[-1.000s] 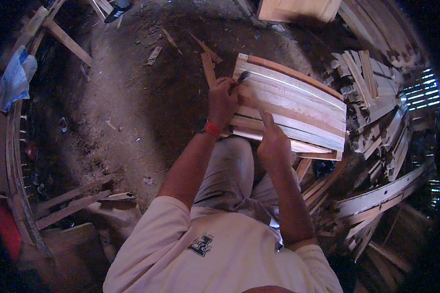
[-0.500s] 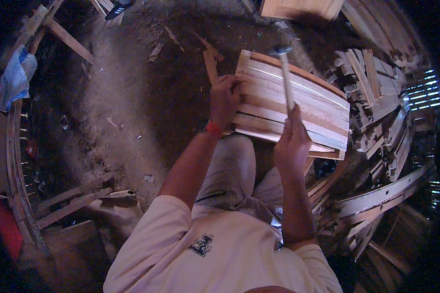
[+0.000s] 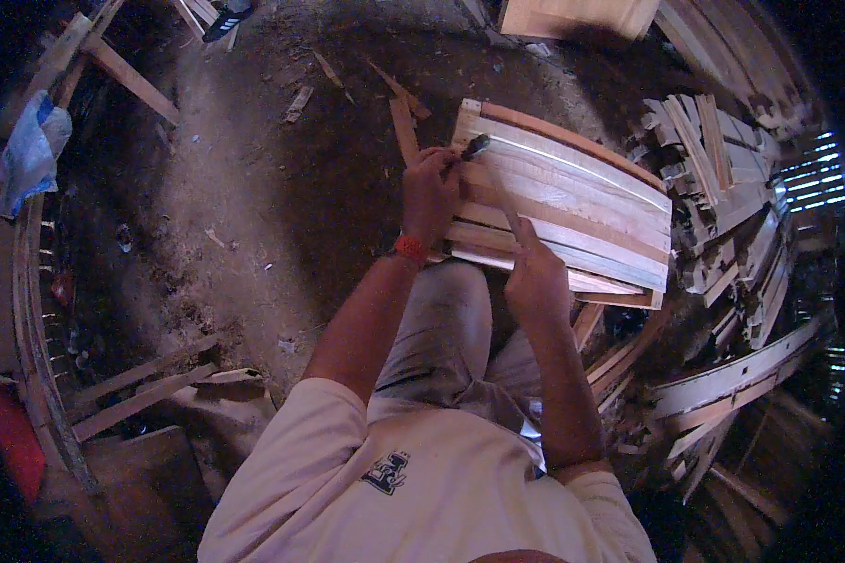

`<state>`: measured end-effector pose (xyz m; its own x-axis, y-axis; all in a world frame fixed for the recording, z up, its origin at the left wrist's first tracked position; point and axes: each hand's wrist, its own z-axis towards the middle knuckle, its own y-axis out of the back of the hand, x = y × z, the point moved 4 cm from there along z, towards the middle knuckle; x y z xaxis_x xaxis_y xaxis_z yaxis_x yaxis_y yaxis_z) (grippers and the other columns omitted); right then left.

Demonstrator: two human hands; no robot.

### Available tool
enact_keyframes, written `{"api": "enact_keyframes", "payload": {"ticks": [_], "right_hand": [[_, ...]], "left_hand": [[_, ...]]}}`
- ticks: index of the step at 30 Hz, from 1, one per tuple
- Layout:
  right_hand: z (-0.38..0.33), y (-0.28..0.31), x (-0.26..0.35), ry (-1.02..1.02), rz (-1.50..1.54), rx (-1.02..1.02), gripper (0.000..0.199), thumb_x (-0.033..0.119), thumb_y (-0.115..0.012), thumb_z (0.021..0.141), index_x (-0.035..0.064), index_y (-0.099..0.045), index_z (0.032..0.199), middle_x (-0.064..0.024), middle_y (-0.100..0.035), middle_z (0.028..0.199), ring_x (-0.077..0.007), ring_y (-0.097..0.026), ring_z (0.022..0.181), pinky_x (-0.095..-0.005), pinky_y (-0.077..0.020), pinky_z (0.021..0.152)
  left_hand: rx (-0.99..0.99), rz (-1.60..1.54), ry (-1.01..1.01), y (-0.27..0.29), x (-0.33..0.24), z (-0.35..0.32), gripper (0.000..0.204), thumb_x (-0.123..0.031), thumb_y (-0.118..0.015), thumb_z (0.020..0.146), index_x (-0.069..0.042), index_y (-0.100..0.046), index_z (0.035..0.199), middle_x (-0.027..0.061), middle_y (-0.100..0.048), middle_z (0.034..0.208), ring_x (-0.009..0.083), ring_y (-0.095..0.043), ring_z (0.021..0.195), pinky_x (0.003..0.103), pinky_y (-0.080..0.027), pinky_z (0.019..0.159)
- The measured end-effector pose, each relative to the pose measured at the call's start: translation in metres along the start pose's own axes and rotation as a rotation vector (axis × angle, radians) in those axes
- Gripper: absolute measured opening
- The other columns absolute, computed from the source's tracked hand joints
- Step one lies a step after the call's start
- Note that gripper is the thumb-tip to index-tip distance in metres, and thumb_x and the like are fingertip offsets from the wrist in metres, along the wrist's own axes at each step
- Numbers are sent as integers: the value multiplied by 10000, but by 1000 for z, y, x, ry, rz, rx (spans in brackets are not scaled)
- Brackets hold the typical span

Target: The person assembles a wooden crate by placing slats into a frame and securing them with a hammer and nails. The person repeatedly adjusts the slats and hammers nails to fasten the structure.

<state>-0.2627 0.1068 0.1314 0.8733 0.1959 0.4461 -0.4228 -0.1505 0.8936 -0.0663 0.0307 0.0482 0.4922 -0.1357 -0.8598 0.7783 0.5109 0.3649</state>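
A slatted wooden panel [image 3: 582, 201] lies tilted in front of my knees, made of pale and brown boards set side by side in a frame. My right hand [image 3: 539, 280] is wrapped round the handle of a hammer [image 3: 503, 199]. Its dark head is at the panel's left edge, close beside my left hand's fingertips. My left hand [image 3: 429, 197], with a red band at the wrist, is closed at that same edge, thumb and fingers pinched together. Whatever may be between those fingers is too small to make out.
Scrap boards [image 3: 723, 188] are heaped at the right, with more planks [image 3: 732, 375] below them. A wooden piece [image 3: 404, 127] lies beyond my left hand. Another wooden panel [image 3: 577, 17] stands at the far side. Blue-white plastic [image 3: 36, 150] hangs at the left.
The hammer has swung down and to the left, from above the panel's far edge to beside my left fingertips. My right hand moved left with it; my left hand stayed put.
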Motion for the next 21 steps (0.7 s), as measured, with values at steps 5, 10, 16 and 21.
{"api": "enact_keyframes", "payload": {"ticks": [5, 10, 16, 21], "right_hand": [[-12, 24, 11, 126, 95, -393, 414, 80, -509, 1043, -33, -529, 1441, -299, -697, 1190, -426, -697, 1111, -477, -573, 926], [-3, 8, 9, 123, -81, -212, 387, 79, -504, 1043, -40, -551, 1409, -286, -706, 1172, -432, -708, 1067, -494, -579, 917], [-8, 49, 38, 136, 163, -501, 391, 25, -551, 1016, -54, -550, 1399, -307, -701, 1145, -433, -716, 1028, -482, -602, 841], [6, 16, 19, -60, -62, 63, 391, 76, -527, 1043, -22, -552, 1420, -315, -696, 1139, -452, -708, 1051, -484, -588, 858]], "left_hand": [[-8, -34, -16, 3, 2, 1, 128, -71, -730, 863, 5, -745, 965, 174, -732, 1020, 348, -726, 946, 419, -579, 837], [-24, -11, 7, -1, 1, 3, 135, -96, -741, 855, -12, -758, 958, 161, -746, 1008, 347, -731, 926, 417, -584, 828], [-37, -24, 0, 2, 6, 4, 147, -102, -746, 850, -17, -771, 967, 154, -752, 1026, 337, -731, 934, 397, -574, 864], [22, 10, 54, 3, -2, 3, 137, -96, -731, 855, -18, -775, 959, 147, -754, 1007, 327, -729, 948, 396, -571, 862]]}}
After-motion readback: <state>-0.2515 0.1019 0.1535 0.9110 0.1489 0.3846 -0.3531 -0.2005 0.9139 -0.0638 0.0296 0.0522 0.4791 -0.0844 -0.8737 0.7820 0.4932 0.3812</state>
